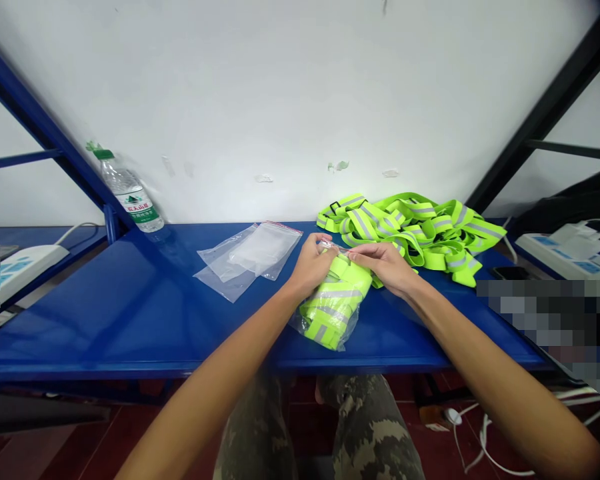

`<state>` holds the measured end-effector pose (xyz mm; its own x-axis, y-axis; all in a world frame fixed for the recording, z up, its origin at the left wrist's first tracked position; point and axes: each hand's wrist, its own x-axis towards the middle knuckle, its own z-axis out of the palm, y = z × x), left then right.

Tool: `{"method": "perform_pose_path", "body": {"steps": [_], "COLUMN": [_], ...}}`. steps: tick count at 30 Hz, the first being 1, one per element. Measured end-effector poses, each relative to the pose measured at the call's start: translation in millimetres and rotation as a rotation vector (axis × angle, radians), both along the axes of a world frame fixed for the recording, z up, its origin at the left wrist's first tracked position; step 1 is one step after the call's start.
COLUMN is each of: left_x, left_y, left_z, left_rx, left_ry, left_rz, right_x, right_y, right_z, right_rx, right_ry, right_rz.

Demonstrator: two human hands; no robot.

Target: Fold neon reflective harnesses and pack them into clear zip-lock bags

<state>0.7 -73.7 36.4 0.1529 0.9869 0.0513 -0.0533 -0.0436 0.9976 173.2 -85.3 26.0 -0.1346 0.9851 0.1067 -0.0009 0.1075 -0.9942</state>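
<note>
A clear plastic zip bag (349, 327) with a folded yellow-green reflective strap (337, 300) inside lies near the front of the blue table. At its top edge, my left hand (314, 263) pinches the left part of the opening. My right hand (386, 265) grips the same edge a little to the right, thumb and fingers pressed together. Behind my right hand a loose heap of reflective straps (415, 227) with silver stripes rests against the wall. To the left of my left hand lie several flat clear zip bags (263, 250), overlapping each other.
A water bottle (135, 197) with a green cap leans at the back left of the blue table (130, 313). White power strips (555, 257) and cables are off to the right, with another power strip (25, 270) at far left. Metal frame posts rise at both sides.
</note>
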Motion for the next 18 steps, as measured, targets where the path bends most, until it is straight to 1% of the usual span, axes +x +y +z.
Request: {"method": "perform_pose_path", "body": {"steps": [2,4,10,12,14,18], "left_x": [-0.4,-1.1,-1.4,-1.3,-1.7,-3.0], "left_y": [0.0,-0.4,-2.1,-3.1,-4.6,-7.5], "left_z": [-1.2,-1.5,2.3,5.2,8.2,12.3], "left_rx": [0.017,0.040,0.084,0.079,0.054,-0.008], "left_ry": [0.014,0.034,0.060,0.073,0.063,-0.020], "left_rz": [0.012,0.020,-0.006,-0.009,-0.020,-0.055], "right_x": [0.8,1.0,-0.5,-2.4,-4.5,-5.9], "right_y": [-1.2,-2.6,-5.3,-5.3,-4.9,-3.1], "right_z": [-0.1,1.0,5.2,4.4,2.6,1.1], "right_rx": [0.014,0.050,0.134,0.145,0.112,-0.003], "right_ry": [-0.044,-0.093,-0.259,-0.272,-0.220,-0.032], "right_rz": [0.081,0.134,0.205,0.203,0.177,0.042]}}
